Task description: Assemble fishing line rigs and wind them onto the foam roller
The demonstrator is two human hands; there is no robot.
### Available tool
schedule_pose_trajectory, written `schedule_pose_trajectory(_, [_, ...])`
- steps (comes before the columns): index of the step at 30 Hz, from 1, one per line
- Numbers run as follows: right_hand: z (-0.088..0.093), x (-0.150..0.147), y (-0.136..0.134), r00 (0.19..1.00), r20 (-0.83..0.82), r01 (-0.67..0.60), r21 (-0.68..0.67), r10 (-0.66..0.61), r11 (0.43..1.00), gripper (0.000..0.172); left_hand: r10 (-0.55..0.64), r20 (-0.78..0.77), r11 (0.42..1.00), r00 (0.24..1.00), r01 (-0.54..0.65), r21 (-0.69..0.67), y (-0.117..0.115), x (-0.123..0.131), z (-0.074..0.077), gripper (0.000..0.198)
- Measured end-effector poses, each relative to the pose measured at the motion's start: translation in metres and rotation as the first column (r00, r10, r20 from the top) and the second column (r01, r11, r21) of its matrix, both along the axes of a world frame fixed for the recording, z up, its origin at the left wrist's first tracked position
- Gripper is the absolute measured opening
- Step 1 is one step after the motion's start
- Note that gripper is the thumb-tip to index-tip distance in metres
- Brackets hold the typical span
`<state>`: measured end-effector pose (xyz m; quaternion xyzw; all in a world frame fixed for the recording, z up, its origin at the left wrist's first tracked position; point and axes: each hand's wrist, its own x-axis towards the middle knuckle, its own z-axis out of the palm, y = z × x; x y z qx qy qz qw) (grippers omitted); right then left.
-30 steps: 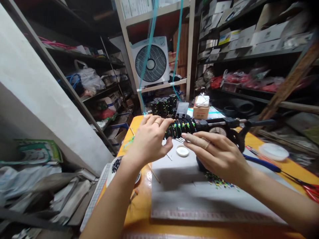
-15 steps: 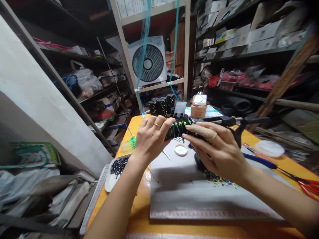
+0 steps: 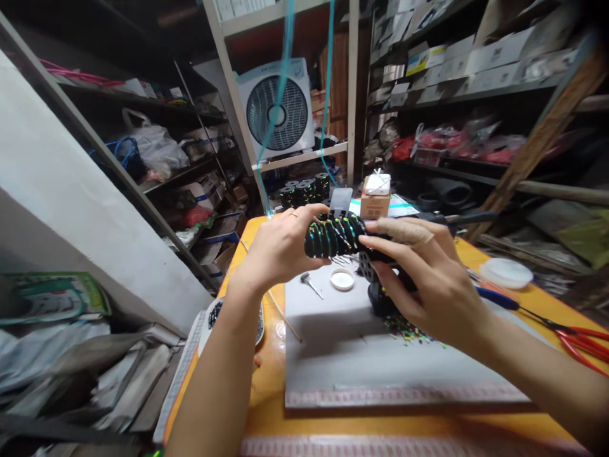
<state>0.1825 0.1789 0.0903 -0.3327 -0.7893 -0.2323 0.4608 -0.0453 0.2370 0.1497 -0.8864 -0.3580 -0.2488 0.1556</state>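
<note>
The left end of a black roll [image 3: 333,240], banded with green strands, is clasped between the thumb and fingers of the half-curled left hand [image 3: 273,249]. The roll is held above the far part of a pale board [image 3: 333,368] on the orange table [image 3: 269,412]. The right hand [image 3: 440,279] is loosely bent, its fingertips laid at the roll's right end; whether anything is pinched there cannot be told. Small coloured pieces [image 3: 413,331] are scattered on the board below.
</note>
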Motion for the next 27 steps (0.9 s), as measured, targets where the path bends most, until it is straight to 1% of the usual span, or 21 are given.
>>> schedule_pose_trajectory(1, [-0.003, 0.002, -0.007, 1.0, 0.014, -0.002, -0.031, 0.002, 1.0, 0.034, -0.001, 0.004, 1.0, 1.0, 0.001, -0.006, 0.001, 0.0, 0.0, 0.067])
schedule_pose_trajectory(3, [-0.015, 0.005, -0.02, 0.997, 0.077, -0.01, -0.177, 0.024, 0.984, 0.019, 0.008, 0.004, 1.0, 1.0, -0.008, 0.008, 0.002, 0.0, -0.001, 0.06])
schedule_pose_trajectory(4, [-0.024, 0.006, -0.025, 0.992, 0.116, -0.006, -0.275, 0.04, 0.961, 0.011, 0.016, 0.003, 1.0, 1.0, -0.016, 0.019, 0.002, 0.0, -0.002, 0.058])
schedule_pose_trajectory(5, [-0.034, 0.006, -0.029, 0.987, 0.151, 0.006, -0.37, 0.053, 0.929, 0.009, 0.023, 0.002, 0.999, 1.0, -0.023, 0.029, 0.002, 0.001, -0.002, 0.057])
schedule_pose_trajectory(7, [-0.055, 0.005, -0.034, 0.979, 0.196, 0.06, -0.51, 0.048, 0.858, 0.013, 0.035, 0.001, 0.998, 0.999, -0.035, 0.043, 0.002, 0.001, -0.003, 0.056])
schedule_pose_trajectory(8, [-0.065, 0.004, -0.035, 0.979, 0.201, 0.088, -0.55, 0.029, 0.831, 0.012, 0.038, -0.001, 0.998, 0.999, -0.037, 0.047, 0.001, 0.001, -0.004, 0.056])
schedule_pose_trajectory(10, [-0.082, 0.001, -0.034, 0.982, 0.186, 0.126, -0.588, -0.017, 0.799, 0.011, 0.039, -0.003, 0.998, 0.999, -0.038, 0.049, 0.0, 0.001, -0.004, 0.056])
schedule_pose_trajectory(13, [-0.096, -0.004, -0.032, 0.989, 0.14, 0.119, -0.592, -0.044, 0.797, 0.013, 0.046, -0.01, 0.998, 0.999, -0.046, 0.039, -0.001, 0.0, -0.003, 0.057])
schedule_pose_trajectory(16, [-0.101, -0.006, -0.03, 0.994, 0.107, 0.081, -0.576, -0.024, 0.813, 0.017, 0.043, -0.026, 0.999, 0.999, -0.042, 0.029, -0.003, 0.0, -0.001, 0.059])
schedule_pose_trajectory(19, [-0.1, -0.008, -0.03, 0.994, 0.105, 0.046, -0.572, 0.018, 0.819, 0.017, 0.035, -0.038, 0.999, 0.999, -0.034, 0.009, -0.005, 0.0, 0.001, 0.06])
schedule_pose_trajectory(22, [-0.097, -0.012, -0.031, 0.989, 0.136, 0.028, -0.573, 0.06, 0.819, 0.017, 0.055, -0.036, 0.998, 0.998, -0.055, 0.002, -0.008, -0.001, 0.003, 0.062])
schedule_pose_trajectory(25, [-0.086, -0.017, -0.033, 0.985, 0.146, 0.003, -0.541, 0.091, 0.841, 0.015, 0.073, -0.032, 0.997, 0.997, -0.073, -0.014, -0.01, -0.001, 0.004, 0.06])
schedule_pose_trajectory(27, [-0.07, -0.017, -0.036, 0.988, 0.086, -0.07, -0.508, 0.131, 0.859, 0.014, 0.078, -0.026, 0.996, 0.997, -0.079, -0.031, -0.009, -0.002, 0.004, 0.056])
